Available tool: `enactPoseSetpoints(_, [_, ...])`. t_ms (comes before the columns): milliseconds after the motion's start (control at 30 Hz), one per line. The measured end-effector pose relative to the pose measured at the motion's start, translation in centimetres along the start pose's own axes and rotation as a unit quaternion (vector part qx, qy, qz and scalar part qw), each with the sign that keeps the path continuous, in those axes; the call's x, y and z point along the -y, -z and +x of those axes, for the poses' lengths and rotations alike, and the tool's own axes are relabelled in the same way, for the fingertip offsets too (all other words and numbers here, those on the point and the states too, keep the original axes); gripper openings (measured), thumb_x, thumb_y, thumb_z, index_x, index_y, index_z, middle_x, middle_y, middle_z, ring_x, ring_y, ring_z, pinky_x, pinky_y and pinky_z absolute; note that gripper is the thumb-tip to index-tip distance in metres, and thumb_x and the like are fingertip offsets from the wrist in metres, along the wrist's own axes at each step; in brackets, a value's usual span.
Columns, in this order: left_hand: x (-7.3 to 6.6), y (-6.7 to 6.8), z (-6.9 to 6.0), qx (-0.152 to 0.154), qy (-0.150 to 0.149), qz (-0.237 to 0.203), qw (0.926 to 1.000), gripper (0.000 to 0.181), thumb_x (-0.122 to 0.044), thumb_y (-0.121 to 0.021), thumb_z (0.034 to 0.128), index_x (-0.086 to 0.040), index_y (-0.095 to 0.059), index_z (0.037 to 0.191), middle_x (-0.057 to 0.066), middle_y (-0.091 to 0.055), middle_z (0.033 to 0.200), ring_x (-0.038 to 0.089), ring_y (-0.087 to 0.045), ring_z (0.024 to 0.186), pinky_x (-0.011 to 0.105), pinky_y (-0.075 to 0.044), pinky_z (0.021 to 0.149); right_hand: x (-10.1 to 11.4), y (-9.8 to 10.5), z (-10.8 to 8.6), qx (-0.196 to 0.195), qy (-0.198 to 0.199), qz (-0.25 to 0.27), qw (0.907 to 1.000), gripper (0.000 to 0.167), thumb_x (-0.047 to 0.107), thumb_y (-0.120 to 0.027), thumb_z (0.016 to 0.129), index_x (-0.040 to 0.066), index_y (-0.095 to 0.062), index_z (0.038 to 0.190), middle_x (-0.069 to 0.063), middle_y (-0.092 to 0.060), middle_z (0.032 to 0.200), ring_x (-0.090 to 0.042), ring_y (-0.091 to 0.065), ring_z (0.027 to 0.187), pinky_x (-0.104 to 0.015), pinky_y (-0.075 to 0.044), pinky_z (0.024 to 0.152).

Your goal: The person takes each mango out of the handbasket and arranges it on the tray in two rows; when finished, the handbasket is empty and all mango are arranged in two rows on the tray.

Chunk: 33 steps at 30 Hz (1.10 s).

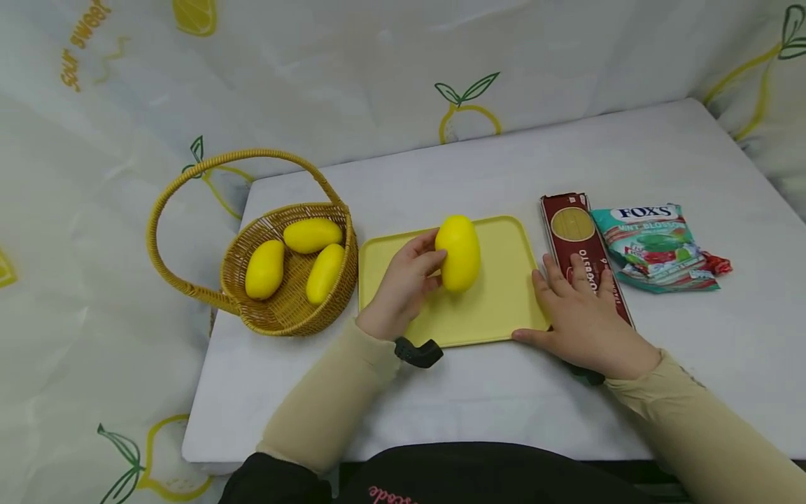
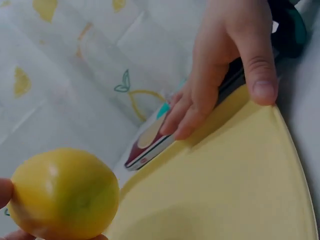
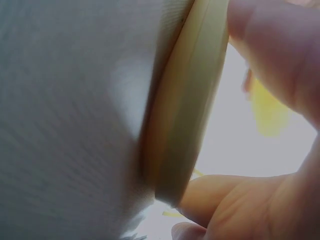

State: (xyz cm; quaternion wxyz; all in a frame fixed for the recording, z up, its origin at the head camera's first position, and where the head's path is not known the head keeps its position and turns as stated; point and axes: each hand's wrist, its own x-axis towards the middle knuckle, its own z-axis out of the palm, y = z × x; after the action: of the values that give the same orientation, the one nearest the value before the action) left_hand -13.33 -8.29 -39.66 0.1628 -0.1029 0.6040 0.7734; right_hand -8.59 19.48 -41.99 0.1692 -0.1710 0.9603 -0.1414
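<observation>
My left hand (image 1: 409, 280) grips a smooth yellow mango (image 1: 460, 253) between thumb and fingers, and the fruit stands upright above the pale yellow tray (image 1: 497, 308). In the left wrist view the same mango (image 2: 65, 195) shows its rounded end, with a fingertip at its side. Fingers spread and straight, my right hand (image 1: 585, 322) lies at the tray's right edge. Its thumb touches the near right corner, while the other fingers reach over a dark red biscuit packet (image 1: 569, 227). The right wrist view shows the tray rim (image 3: 185, 115) close up beside the thumb and a finger.
A wicker basket (image 1: 343, 294) with a tall arched handle stands left of the tray, holding three more mangoes (image 1: 264, 269). Right of the biscuit packet lies a green Fox's candy bag (image 1: 655, 245) with a red wrapped piece (image 1: 716, 264) at its end.
</observation>
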Motion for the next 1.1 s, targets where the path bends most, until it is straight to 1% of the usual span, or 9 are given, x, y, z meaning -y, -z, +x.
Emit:
enactPoseSetpoints(100, [0.9,-1.6,1.5,-0.014,0.024,-0.023,0.9993,0.052,-0.009,-0.059,0.1135,-0.009,-0.051,0.164,0.003,-0.061,0.156,0.024,-0.064,0.134,0.042,-0.055,0.111,0.3,0.0,0.2,0.001,0.001,0.003,1.0,0.121,0.073,-0.075,0.094,-0.008,-0.027,0.17,-0.035,-0.008,0.179,-0.067,0.012,0.161,-0.091,0.015,0.116])
enactPoseSetpoints(200, [1.4,-3.1,2.7,-0.022,0.036,-0.024,0.9988,0.052,-0.011,-0.06,0.1137,-0.008,-0.05,0.165,0.004,-0.063,0.153,0.025,-0.065,0.134,0.048,-0.054,0.117,0.4,-0.1,0.5,0.0,0.002,0.009,1.0,0.121,0.073,-0.075,0.093,-0.008,-0.028,0.17,-0.035,-0.008,0.179,-0.068,0.011,0.161,-0.09,0.015,0.116])
enactPoseSetpoints(500, [2.3,-6.3,5.1,-0.032,0.034,0.022,0.9986,0.051,-0.014,-0.063,0.1132,-0.004,-0.053,0.162,0.009,-0.064,0.151,0.022,-0.065,0.123,0.05,-0.054,0.117,0.5,-0.1,0.5,-0.002,0.003,0.009,1.0,0.12,0.073,-0.075,0.094,-0.007,-0.029,0.17,-0.033,-0.009,0.18,-0.068,0.008,0.162,-0.092,0.012,0.116])
enactPoseSetpoints(600, [2.3,-7.2,5.3,-0.053,0.03,0.06,0.9963,0.049,-0.017,-0.066,0.1123,-0.005,-0.057,0.159,0.009,-0.067,0.147,0.02,-0.066,0.118,0.047,-0.057,0.113,0.5,-0.1,0.4,-0.005,0.001,0.01,0.9999,0.12,0.073,-0.075,0.093,-0.007,-0.029,0.17,-0.033,-0.009,0.18,-0.068,0.008,0.161,-0.091,0.013,0.116])
enactPoseSetpoints(700, [1.9,-8.0,5.3,-0.08,0.024,0.138,0.9868,0.048,-0.023,-0.07,0.1109,-0.007,-0.062,0.155,0.007,-0.069,0.143,0.02,-0.067,0.118,0.041,-0.058,0.11,0.5,-0.1,0.2,-0.007,0.0,0.013,0.9999,0.12,0.072,-0.076,0.093,-0.007,-0.029,0.17,-0.032,-0.009,0.181,-0.069,0.007,0.161,-0.091,0.013,0.117])
enactPoseSetpoints(800, [1.8,-8.5,5.3,-0.104,0.019,0.223,0.9691,0.048,-0.031,-0.072,0.1099,-0.009,-0.065,0.152,0.005,-0.071,0.142,0.019,-0.068,0.122,0.036,-0.059,0.108,0.4,-0.1,0.1,-0.009,0.0,0.012,0.9999,0.119,0.072,-0.076,0.093,-0.007,-0.03,0.169,-0.032,-0.009,0.181,-0.069,0.006,0.161,-0.091,0.013,0.117])
enactPoseSetpoints(900, [1.9,-8.6,5.3,-0.117,0.018,0.259,0.9585,0.047,-0.035,-0.072,0.1094,-0.011,-0.066,0.15,0.003,-0.072,0.137,0.017,-0.068,0.116,0.034,-0.06,0.103,0.3,-0.1,0.0,-0.01,0.0,0.008,0.9999,0.118,0.072,-0.075,0.093,-0.007,-0.03,0.169,-0.032,-0.009,0.181,-0.068,0.008,0.162,-0.091,0.013,0.117])
enactPoseSetpoints(967, [2.1,-8.6,5.3,-0.112,0.022,0.238,0.9646,0.046,-0.033,-0.071,0.1103,-0.01,-0.066,0.15,0.005,-0.073,0.133,0.017,-0.07,0.108,0.034,-0.062,0.098,0.2,-0.1,-0.1,-0.01,-0.001,0.006,0.9999,0.119,0.072,-0.075,0.093,-0.007,-0.03,0.169,-0.032,-0.009,0.181,-0.067,0.009,0.162,-0.092,0.013,0.116])
enactPoseSetpoints(1100, [2.5,-8.3,5.4,-0.092,0.033,0.164,0.9816,0.045,-0.023,-0.071,0.1109,-0.008,-0.062,0.152,0.006,-0.071,0.128,0.016,-0.071,0.094,0.034,-0.066,0.089,0.2,0.0,-0.1,-0.009,-0.002,0.006,0.9999,0.12,0.072,-0.076,0.093,-0.008,-0.03,0.169,-0.033,-0.009,0.18,-0.067,0.009,0.162,-0.092,0.013,0.116])
